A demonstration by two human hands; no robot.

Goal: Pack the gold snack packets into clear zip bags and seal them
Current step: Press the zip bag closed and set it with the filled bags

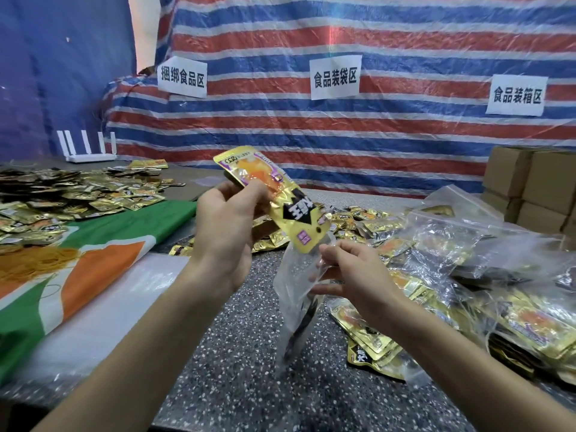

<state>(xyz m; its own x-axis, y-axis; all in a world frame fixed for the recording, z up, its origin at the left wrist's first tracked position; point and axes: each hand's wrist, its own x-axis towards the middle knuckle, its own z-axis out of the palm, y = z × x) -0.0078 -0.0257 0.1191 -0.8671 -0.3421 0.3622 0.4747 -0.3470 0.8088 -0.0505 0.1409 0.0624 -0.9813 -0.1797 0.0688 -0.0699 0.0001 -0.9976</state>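
Note:
My left hand grips a gold snack packet above the table, its lower end pointing down into the mouth of a clear zip bag. My right hand pinches the bag's upper edge and holds the mouth apart, with the bag hanging down to the speckled table. The packet's tip just meets the bag opening. Something dark lies in the bag's lower part.
Loose gold packets pile at the far left on a green, white and orange cloth, beside a heap of yellow rubber bands. Filled zip bags crowd the right. Cardboard boxes stand far right, a white router at the back.

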